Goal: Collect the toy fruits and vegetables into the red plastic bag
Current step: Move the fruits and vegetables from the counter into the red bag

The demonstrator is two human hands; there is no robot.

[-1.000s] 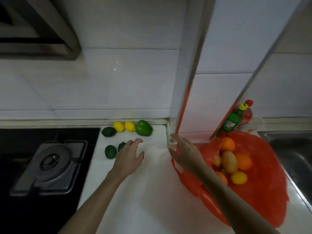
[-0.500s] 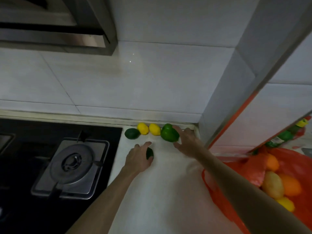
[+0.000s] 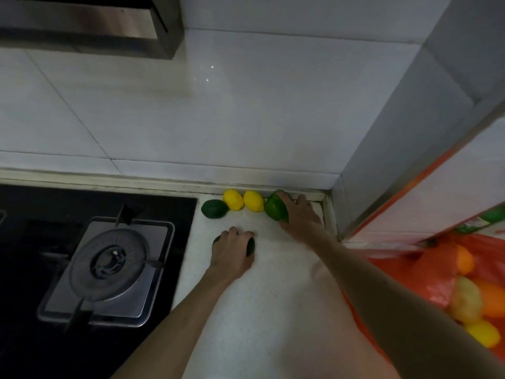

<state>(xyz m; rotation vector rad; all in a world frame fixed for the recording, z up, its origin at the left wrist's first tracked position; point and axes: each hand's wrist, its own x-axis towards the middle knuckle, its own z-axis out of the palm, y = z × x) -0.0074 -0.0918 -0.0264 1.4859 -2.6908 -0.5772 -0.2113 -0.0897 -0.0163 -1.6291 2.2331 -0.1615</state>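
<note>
On the white counter my left hand lies over two dark green limes; one lime peeks out at its right side, another at its left. My right hand wraps around the green toy pepper by the back wall. Left of the pepper sit two yellow lemons and a loose dark green lime. The red plastic bag lies open at the right edge, holding oranges, a potato and a lemon.
A black gas hob with a steel burner fills the left side. A tiled wall runs behind the fruit, and a tiled pillar juts out right of the pepper. A range hood hangs top left. A green bottle shows behind the bag.
My right hand left the bag and reached left to the green pepper, closing around it. My left hand settled over the two limes. The view swung left, so the bag sits at the edge.
</note>
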